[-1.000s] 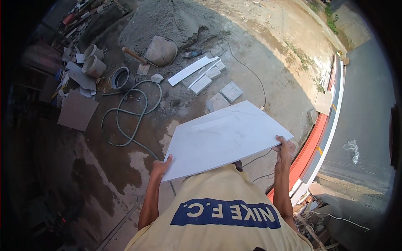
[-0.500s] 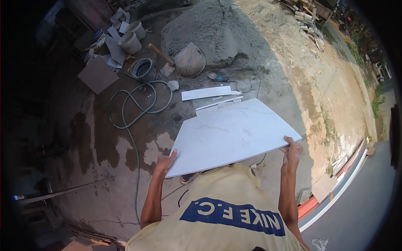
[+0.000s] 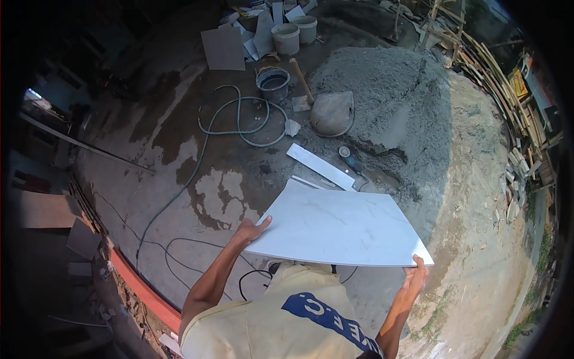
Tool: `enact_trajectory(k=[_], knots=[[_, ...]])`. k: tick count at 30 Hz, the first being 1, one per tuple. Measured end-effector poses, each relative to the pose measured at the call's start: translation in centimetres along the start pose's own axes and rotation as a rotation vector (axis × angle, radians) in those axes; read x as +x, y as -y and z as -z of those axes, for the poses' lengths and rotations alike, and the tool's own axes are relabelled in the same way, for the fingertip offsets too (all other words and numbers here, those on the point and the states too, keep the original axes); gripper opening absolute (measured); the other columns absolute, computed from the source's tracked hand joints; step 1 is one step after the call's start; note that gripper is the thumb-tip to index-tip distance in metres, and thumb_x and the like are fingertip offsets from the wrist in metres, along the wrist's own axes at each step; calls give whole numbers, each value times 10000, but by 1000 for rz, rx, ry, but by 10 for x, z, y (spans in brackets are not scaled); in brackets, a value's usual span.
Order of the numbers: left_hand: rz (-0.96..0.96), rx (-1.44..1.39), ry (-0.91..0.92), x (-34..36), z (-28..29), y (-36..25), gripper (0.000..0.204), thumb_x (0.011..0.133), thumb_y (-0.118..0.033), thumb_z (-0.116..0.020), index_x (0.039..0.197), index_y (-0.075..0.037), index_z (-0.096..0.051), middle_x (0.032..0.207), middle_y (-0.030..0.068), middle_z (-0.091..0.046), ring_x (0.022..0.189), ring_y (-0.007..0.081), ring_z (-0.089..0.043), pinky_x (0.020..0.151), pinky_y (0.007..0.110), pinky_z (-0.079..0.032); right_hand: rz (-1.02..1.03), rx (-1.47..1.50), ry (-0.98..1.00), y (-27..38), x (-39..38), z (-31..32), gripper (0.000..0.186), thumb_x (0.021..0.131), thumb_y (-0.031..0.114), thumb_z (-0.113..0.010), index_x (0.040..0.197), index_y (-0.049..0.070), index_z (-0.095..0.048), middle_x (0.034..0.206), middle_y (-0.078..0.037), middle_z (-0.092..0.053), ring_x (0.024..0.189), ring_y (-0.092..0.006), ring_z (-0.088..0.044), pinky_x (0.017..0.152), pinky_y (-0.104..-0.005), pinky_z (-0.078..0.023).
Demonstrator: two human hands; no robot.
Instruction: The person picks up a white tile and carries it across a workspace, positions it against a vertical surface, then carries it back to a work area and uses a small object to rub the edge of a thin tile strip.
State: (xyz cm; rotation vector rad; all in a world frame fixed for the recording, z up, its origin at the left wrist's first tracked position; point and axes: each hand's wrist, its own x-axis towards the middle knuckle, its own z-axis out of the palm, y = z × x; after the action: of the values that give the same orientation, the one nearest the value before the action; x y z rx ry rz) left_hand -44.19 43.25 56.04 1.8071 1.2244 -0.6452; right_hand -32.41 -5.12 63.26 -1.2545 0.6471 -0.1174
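Note:
A large white tile (image 3: 341, 230) with faint grey veining is held up in front of my body, its far side cut at slants. My left hand (image 3: 253, 230) grips its near left corner, thumb on top and the other fingers underneath. At the near right corner my right hand (image 3: 417, 272) closes on the edge in the same way. Beyond the tile, a long white tile strip (image 3: 321, 166) lies on the ground, with thinner offcuts partly hidden by the tile. An angle grinder (image 3: 350, 158) with a blue body rests just past the strip.
A green hose (image 3: 205, 134) lies coiled on the left ground. Ahead stand a dark bucket of water (image 3: 273, 84), a hammer (image 3: 302, 84) with a wooden handle, an upturned basin (image 3: 333, 113) and a grey sand heap (image 3: 382, 90). Pale buckets (image 3: 286, 40) and leaning tile pieces (image 3: 223, 49) are farther back.
My view and body have turned to the left, so the ground things sit farther right in the picture. The tile stays in both hands and has swung round with me, away from the offcuts.

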Motion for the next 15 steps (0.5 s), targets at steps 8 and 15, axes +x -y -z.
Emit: enact_trajectory(k=[8, 15], knots=[[256, -137, -81, -38, -130, -15, 1110, 712, -760, -711, 1205, 219, -532, 1141, 330, -649, 1052, 384, -671, 873, 434, -530, -206, -286, 5, 53, 166, -2, 417, 780, 21, -683, 1143, -139, -556, 1087, -221, -626, 960, -313, -688, 816, -438, -627], [510, -393, -122, -92, -229, 28, 1027, 738, -749, -702, 1057, 220, -587, 1019, 315, -674, 957, 346, -691, 815, 419, -537, -259, -492, 299, 34, 240, -95, 335, 791, 0, -683, 1095, -106, -590, 1047, -195, -662, 886, -289, -710, 723, -374, -655]])
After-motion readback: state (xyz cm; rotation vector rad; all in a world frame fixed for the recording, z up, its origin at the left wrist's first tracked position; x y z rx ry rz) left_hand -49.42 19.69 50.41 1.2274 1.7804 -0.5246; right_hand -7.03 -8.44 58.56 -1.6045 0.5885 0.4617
